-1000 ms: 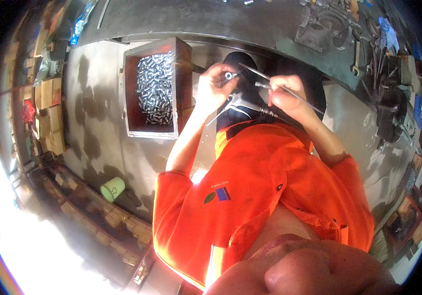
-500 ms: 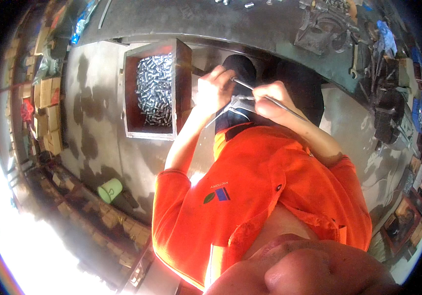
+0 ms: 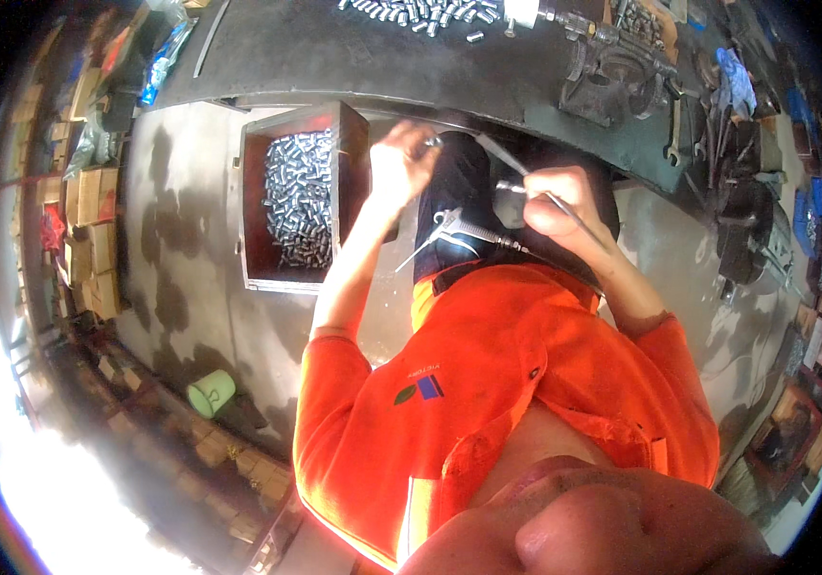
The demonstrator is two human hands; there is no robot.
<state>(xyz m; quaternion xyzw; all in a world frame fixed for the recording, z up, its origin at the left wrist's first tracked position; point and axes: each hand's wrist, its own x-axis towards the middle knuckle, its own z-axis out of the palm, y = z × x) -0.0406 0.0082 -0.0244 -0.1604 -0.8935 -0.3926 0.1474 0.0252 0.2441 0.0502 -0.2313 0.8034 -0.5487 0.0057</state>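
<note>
The left hand (image 3: 401, 158) pinches a small metal part (image 3: 433, 142) beside the box (image 3: 256, 192) of parts for easy reach, while the right hand (image 3: 559, 196) grips the air gun (image 3: 468, 228) below the table's (image 3: 334, 57) near edge.

Shiny metal sleeves (image 3: 301, 196), rusty box (image 3: 253, 192)

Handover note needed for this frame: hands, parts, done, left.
Left hand: raised by the bench edge, pinching a small metal part.
Right hand: gripping an air blow gun with thin tubes running from it.
Wooden box of small metal cylinders sits on the floor to the left; more cylinders lie on the workbench.
Done: cannot tell how many.
Left: the box looks still full.
</note>
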